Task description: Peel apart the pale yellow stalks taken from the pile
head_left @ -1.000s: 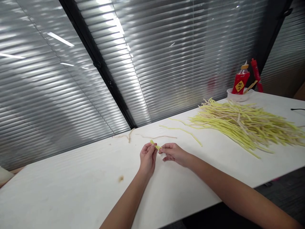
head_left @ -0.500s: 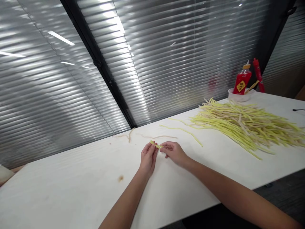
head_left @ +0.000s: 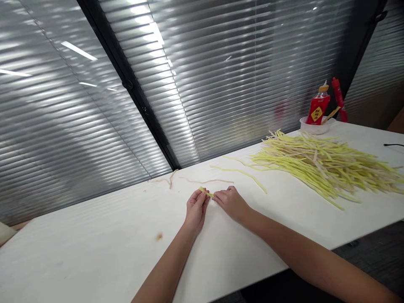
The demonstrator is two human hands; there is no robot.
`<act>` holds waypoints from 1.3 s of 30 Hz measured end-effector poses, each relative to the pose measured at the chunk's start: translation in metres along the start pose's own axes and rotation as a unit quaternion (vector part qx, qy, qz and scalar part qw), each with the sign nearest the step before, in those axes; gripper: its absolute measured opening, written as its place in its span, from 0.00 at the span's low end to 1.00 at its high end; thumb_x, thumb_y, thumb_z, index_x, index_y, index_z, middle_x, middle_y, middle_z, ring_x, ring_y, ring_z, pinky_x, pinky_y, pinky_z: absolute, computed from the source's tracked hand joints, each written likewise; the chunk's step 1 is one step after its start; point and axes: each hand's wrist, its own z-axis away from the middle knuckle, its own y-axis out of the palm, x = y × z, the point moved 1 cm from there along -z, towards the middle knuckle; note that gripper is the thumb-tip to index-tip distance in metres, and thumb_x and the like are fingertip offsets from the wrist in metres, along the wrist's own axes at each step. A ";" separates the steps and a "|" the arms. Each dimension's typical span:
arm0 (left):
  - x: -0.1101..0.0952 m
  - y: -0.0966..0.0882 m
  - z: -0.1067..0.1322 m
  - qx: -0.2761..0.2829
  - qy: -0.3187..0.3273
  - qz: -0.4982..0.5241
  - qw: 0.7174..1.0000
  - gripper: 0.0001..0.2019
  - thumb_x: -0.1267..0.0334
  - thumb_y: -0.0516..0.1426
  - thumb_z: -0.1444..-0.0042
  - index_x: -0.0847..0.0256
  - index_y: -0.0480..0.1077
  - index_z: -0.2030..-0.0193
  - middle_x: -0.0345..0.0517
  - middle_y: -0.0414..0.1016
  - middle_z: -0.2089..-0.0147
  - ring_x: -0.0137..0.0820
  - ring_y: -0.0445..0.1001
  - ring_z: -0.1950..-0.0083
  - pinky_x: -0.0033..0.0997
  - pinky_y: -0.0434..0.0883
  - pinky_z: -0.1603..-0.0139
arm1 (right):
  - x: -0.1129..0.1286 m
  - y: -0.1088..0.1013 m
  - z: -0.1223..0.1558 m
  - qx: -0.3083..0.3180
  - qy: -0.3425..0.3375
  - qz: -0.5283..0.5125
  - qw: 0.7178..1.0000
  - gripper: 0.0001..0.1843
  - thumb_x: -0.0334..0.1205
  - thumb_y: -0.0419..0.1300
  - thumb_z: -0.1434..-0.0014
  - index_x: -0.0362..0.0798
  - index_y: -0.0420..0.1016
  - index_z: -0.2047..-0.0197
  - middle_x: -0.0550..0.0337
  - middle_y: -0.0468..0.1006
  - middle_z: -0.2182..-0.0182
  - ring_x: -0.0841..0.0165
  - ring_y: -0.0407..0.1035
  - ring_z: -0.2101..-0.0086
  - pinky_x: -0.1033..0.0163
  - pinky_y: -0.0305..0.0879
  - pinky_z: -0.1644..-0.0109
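A short length of yellow-green pipe cleaner (head_left: 207,193), apparently folded or twisted, spans the gap between my two hands above the white table. My left hand (head_left: 195,208) pinches it between thumb and fingertips. At its right end, the closed fingers of my right hand (head_left: 232,204) grip it; the exact hold is partly hidden. Just behind the hands a thin beige pipe cleaner (head_left: 208,181) lies on the table. A loose yellow-green pipe cleaner (head_left: 241,171) rests to the right of it.
A big pile of yellow-green and beige pipe cleaners (head_left: 315,164) covers the table's right side. Behind it a red bottle (head_left: 318,110) stands in a clear plastic bowl (head_left: 312,128). Slatted blinds (head_left: 221,84) rise along the back edge. A brown stain (head_left: 159,236) marks the table (head_left: 94,252).
My right hand's fingers have drawn closer together and now close on the pipe cleaner's right end. My left hand keeps its pinch. The whole view has shifted slightly.
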 end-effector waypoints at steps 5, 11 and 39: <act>0.002 -0.001 0.000 0.003 0.009 -0.014 1.000 0.10 0.64 0.63 0.54 0.63 0.72 0.65 0.44 0.73 0.62 0.24 0.71 0.60 0.25 0.66 0.52 | 0.000 -0.001 0.000 0.012 0.006 0.017 1.000 0.20 0.40 0.41 0.33 0.46 0.71 0.65 0.55 0.78 0.68 0.68 0.68 0.67 0.59 0.48 0.58; 0.004 -0.002 -0.001 0.007 0.018 -0.023 1.000 0.10 0.63 0.63 0.54 0.63 0.73 0.64 0.44 0.74 0.62 0.24 0.71 0.61 0.25 0.65 0.52 | 0.001 0.000 0.000 0.015 0.002 0.007 1.000 0.20 0.37 0.41 0.33 0.46 0.72 0.64 0.55 0.78 0.67 0.68 0.69 0.66 0.59 0.48 0.56; -0.003 0.003 0.005 0.021 0.013 -0.084 0.996 0.17 0.58 0.64 0.56 0.61 0.72 0.60 0.36 0.64 0.76 0.20 0.61 0.77 0.22 0.59 0.74 | -0.057 0.004 -0.005 -0.062 0.282 0.111 0.951 0.27 0.48 0.39 0.36 0.44 0.62 0.42 0.45 0.60 0.41 0.53 0.44 0.40 0.42 0.35 0.41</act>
